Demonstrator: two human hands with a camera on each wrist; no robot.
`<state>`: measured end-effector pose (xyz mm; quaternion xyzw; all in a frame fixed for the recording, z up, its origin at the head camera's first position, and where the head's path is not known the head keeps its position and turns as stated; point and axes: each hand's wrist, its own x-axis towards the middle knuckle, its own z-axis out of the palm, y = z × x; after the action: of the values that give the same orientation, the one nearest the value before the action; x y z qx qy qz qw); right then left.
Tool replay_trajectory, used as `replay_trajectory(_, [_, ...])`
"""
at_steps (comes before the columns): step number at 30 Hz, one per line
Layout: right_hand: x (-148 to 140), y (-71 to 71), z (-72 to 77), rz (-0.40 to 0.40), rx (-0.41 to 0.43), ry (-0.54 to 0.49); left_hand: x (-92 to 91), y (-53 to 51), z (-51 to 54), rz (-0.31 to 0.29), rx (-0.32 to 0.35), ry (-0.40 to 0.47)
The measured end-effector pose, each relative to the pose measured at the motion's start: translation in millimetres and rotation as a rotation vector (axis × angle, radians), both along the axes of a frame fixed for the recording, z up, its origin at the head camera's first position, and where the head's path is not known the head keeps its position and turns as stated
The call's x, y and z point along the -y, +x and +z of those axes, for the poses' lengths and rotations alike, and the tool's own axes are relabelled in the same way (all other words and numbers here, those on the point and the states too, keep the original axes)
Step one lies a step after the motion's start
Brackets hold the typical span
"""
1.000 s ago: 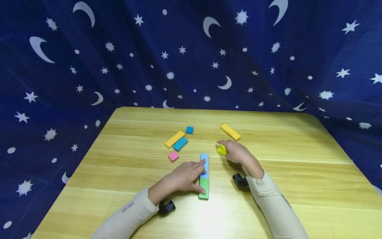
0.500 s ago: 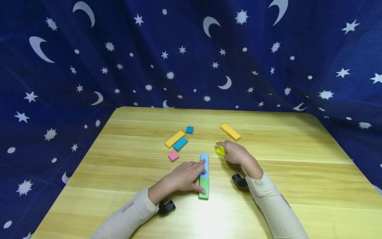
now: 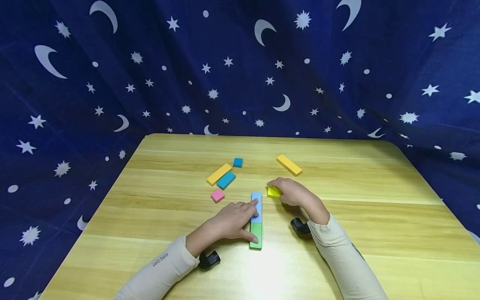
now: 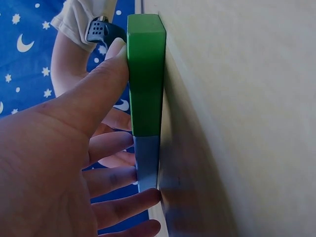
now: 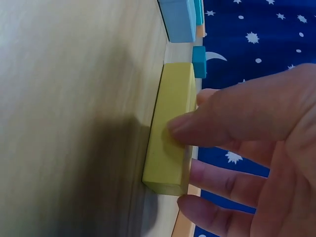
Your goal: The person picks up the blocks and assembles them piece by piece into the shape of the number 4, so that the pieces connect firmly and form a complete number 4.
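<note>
In the head view, a light blue block (image 3: 256,197) and a green block (image 3: 256,231) lie end to end in a straight column on the table. My left hand (image 3: 233,221) rests on them from the left, its thumb on the green block and its fairly straight fingers touching the blue part. Just right of the column's far end, my right hand (image 3: 296,193) pinches a yellow block (image 3: 273,192). The right wrist view has that yellow block (image 5: 170,98) lying lengthwise against the tabletop, with the thumb on its side. Part of the blue is hidden under the left fingers.
Beyond the left hand lie an orange-yellow bar (image 3: 219,174), a teal block (image 3: 226,180), a small blue block (image 3: 238,162) and a pink block (image 3: 217,196). Another orange-yellow bar (image 3: 289,165) is behind the right hand. A starry curtain (image 3: 225,83) hangs past the table (image 3: 356,175).
My right hand has moved a little left with the yellow block, which has turned and come closer to the column. The left hand stays where it was.
</note>
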<state>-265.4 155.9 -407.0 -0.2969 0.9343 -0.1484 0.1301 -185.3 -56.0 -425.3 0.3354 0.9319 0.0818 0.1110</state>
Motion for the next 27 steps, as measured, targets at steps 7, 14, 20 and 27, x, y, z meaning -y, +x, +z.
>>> replay_trajectory(7, [4.4,0.5,-0.3,0.019,0.024,-0.002,0.5,0.4,0.7,-0.003,-0.010,0.002])
replay_trajectory(14, [6.6,2.5,1.1,0.051,0.029,-0.004,0.9,0.4,0.1,-0.007,-0.016,0.007])
replay_trajectory(20, [9.2,3.2,2.2,0.077,0.018,-0.005,1.0,0.7,0.4,-0.003,-0.018,0.003])
replay_trajectory(27, [10.4,6.1,2.5,0.084,0.028,0.001,1.2,0.0,0.1,-0.006,-0.019,0.000])
